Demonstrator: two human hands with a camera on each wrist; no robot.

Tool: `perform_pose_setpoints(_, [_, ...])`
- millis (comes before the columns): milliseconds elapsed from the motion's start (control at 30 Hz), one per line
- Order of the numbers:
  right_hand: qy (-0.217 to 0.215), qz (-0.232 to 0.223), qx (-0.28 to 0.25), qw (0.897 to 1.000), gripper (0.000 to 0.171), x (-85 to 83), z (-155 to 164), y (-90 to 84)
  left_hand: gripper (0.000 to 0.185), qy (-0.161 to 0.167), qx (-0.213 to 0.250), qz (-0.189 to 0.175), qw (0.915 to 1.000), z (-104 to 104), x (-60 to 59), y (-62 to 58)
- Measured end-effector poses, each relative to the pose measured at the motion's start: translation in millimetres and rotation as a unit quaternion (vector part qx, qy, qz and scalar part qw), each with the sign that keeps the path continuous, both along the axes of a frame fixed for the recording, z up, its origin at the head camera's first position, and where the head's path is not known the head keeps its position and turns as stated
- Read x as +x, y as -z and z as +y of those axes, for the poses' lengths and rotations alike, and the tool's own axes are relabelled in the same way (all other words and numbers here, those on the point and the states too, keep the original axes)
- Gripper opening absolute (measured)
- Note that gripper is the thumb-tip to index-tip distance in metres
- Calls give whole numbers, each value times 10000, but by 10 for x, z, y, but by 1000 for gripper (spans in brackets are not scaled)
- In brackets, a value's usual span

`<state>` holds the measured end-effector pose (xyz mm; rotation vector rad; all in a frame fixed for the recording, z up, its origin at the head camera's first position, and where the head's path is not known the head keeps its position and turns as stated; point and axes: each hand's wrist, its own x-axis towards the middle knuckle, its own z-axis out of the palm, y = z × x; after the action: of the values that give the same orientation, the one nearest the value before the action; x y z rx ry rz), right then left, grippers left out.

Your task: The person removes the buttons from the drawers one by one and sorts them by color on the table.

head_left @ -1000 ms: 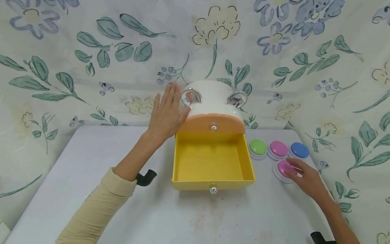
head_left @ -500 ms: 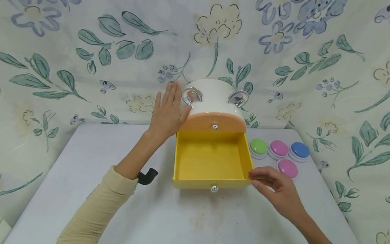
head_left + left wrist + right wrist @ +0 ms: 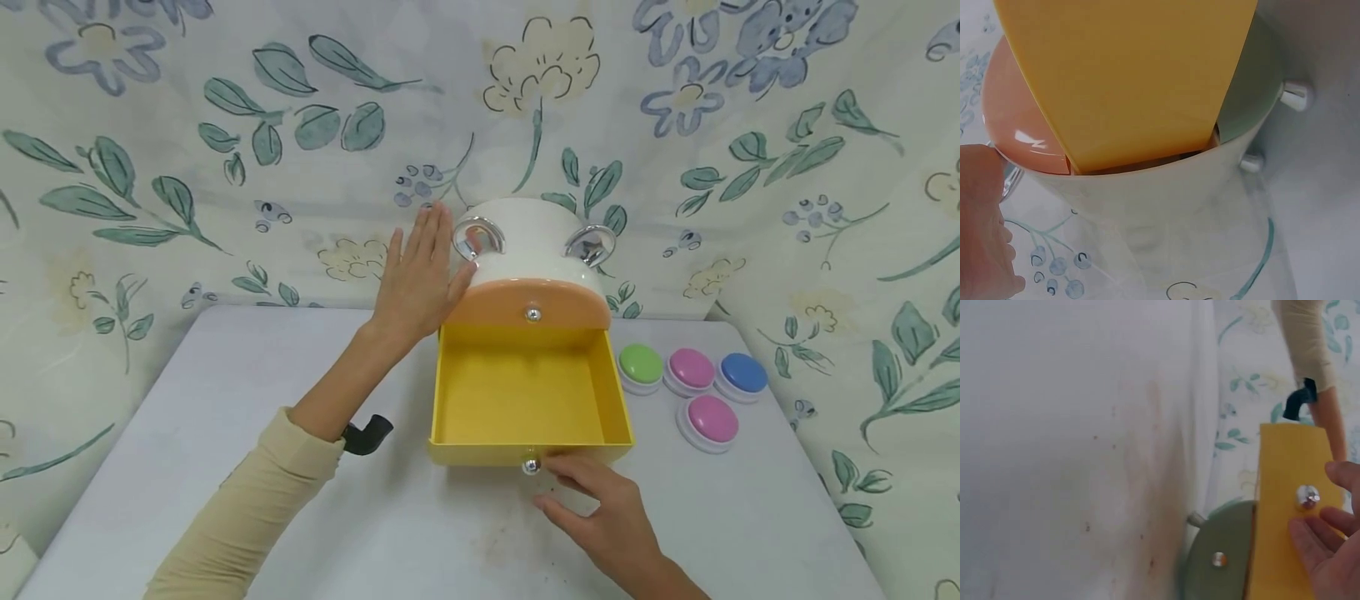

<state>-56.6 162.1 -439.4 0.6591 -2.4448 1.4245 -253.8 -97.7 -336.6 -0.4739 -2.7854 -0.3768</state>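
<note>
Right hand (image 3: 611, 517), which has moved from the buttons (image 3: 711, 418), now has loose fingers at the round metal knob (image 3: 531, 466) of the open yellow plastic drawer (image 3: 525, 400), while farther back the flat, relaxed left hand (image 3: 420, 279) presses the glossy white cabinet (image 3: 525, 250); no readable writing.

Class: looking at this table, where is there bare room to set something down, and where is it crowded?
Bare: the table left of the left hand, and the near edge. The open yellow drawer holds nothing. Crowded: the four buttons right of it; the right hand by its knob.
</note>
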Motion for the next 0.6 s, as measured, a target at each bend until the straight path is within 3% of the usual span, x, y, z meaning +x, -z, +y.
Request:
perform_pose_setpoints(100, [45,353,-39,9994,45,-7,-39,86,76,-18,-18,1,10000,4,5,1])
perform_pose_setpoints(233, [286,443,-28,9986,46,-12,-84,148,76,-18,-52,-24,10000,22,3,-12])
perform_pose_setpoints(367, [489,527,-58,9974,46,-16,-130,168,77,-8,-51,-59,10000,31,4,-13])
perform_pose_setpoints(600, [547,1126,-54,9921,40,-88,-172,165,77,-38,5,-125,9999,29,3,-19])
